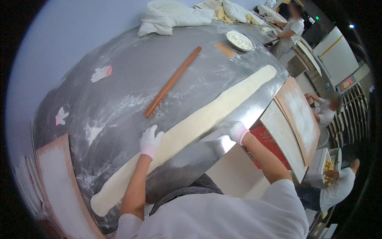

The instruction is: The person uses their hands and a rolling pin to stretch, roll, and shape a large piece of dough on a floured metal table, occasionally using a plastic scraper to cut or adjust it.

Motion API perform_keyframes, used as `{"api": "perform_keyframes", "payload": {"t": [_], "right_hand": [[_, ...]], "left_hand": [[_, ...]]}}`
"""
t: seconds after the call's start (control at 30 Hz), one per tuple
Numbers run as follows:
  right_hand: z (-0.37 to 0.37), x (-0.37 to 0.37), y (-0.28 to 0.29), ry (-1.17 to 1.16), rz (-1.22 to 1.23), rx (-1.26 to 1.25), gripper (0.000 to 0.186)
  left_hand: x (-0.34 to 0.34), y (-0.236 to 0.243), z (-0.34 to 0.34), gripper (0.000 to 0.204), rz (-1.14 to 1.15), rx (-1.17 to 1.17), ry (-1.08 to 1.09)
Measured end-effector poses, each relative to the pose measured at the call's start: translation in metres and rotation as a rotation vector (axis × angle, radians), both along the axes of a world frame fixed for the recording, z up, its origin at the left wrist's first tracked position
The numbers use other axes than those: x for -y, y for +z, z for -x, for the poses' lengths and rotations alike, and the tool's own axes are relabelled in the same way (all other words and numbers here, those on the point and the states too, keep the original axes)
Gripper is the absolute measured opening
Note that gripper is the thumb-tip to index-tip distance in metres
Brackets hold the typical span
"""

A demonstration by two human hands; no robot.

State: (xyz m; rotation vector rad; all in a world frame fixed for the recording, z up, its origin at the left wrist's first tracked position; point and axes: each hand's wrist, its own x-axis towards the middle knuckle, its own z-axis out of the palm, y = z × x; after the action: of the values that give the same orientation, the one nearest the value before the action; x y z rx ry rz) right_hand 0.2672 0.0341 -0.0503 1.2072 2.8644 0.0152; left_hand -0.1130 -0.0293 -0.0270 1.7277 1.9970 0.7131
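Note:
A long, flat strip of pale dough point(191, 125) runs diagonally across the grey metal worktable, from near left to far right. My left hand point(151, 142), in a white glove with a pink cuff, rests at the dough's far edge, fingers apart and nothing in them. My right hand point(236, 132), gloved the same way, is near the table's front edge, on the near side of the dough. Motion smears its fingers, so whether it holds anything cannot be made out. Beyond the dough lies a brown wooden rolling pin point(173, 82), untouched.
A bowl of flour point(239, 41) stands at the far right. Two loose gloves point(101, 74) point(61, 116) lie on the left. Floured boards point(65, 187) point(296, 115) flank the table. Cloths point(173, 18) are heaped at the back. Several people work on the right, one beside a crate point(319, 167).

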Motion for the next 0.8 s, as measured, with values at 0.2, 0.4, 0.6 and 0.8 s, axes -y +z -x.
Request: {"api": "perform_keyframes", "payload": {"t": [0.2, 0.4, 0.6, 0.8], "right_hand": [[-0.106, -0.052, -0.014, -0.126, -0.088, -0.045, 0.025], [-0.095, -0.085, 0.008, -0.079, -0.035, 0.021, 0.017], [-0.143, -0.12, -0.006, -0.198, -0.068, 0.065, 0.015], [-0.147, -0.149, 0.006, -0.16, 0.124, 0.216, 0.013]], "left_hand": [[-0.023, 0.007, -0.058, 0.038, 0.245, -0.291, -0.076], [0.012, -0.007, -0.032, 0.041, 0.25, -0.371, -0.205], [0.033, 0.013, 0.004, 0.035, 0.423, -0.44, -0.062], [-0.06, -0.005, -0.073, 0.026, 0.078, -0.356, -0.165]]}}
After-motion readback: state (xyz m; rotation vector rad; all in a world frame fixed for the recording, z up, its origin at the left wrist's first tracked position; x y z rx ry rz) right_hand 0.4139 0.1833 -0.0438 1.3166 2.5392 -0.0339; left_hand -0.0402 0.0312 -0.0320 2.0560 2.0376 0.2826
